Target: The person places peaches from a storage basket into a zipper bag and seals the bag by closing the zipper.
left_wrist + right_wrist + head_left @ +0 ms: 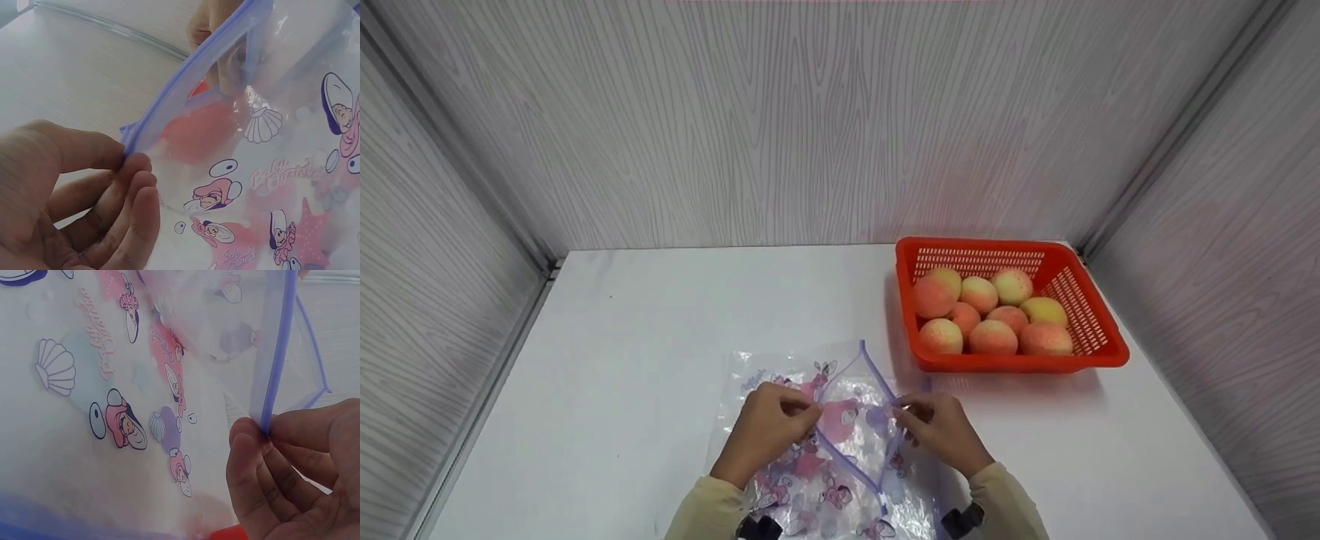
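Both arms are in play, the left arm (703,513) and the right arm (1009,508) in pale yellow cloth sleeves (690,523), reaching forward and slanting in towards each other! The bare left grip (771,422) is a tidy pinch, thumb against the index fingertip, the remaining fingers bent beneath, and the bare right grip (943,429) mirrors it, thumb meeting forefinger, other fingers curled below, the two near each other and roughly level.

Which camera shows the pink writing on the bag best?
The left wrist view: the pink writing on the bag is close and nearly upright. The right wrist view shows it turned sideways; in the head view, it's too small to read.
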A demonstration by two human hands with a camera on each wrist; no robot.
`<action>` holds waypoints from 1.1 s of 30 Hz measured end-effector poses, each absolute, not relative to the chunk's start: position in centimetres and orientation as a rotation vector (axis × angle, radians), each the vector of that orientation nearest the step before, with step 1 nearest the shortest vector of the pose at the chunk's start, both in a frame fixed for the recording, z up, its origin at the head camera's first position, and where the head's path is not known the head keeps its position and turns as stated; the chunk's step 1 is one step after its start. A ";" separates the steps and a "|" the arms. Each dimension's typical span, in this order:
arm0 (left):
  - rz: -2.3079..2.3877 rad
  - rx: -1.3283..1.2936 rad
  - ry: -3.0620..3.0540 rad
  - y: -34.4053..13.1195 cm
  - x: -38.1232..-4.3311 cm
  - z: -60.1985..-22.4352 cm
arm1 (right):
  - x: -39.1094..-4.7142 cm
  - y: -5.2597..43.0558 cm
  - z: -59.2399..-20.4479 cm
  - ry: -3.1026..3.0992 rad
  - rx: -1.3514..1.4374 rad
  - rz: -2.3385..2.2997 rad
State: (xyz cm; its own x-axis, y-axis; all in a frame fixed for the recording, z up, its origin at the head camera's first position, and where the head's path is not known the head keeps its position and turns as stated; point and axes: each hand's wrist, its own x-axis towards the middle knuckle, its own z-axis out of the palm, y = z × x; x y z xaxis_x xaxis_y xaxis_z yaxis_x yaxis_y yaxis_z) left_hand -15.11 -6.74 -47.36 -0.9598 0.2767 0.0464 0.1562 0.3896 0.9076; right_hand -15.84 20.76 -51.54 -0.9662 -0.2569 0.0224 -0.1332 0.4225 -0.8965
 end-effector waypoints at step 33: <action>1.881 0.314 2.296 -6.6 -15.6 -48.8 | -30.2 24.4 -44.8 3.007 -0.145 -0.792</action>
State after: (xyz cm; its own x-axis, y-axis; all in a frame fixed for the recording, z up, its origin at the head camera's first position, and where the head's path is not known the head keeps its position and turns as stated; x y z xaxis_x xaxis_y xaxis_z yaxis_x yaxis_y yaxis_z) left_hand -15.58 -6.57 -48.78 -0.9658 0.2591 0.0116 0.0623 0.1882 0.9802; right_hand -30.24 24.39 -44.81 -0.9953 -0.0970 -0.0037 -0.0826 0.8663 -0.4927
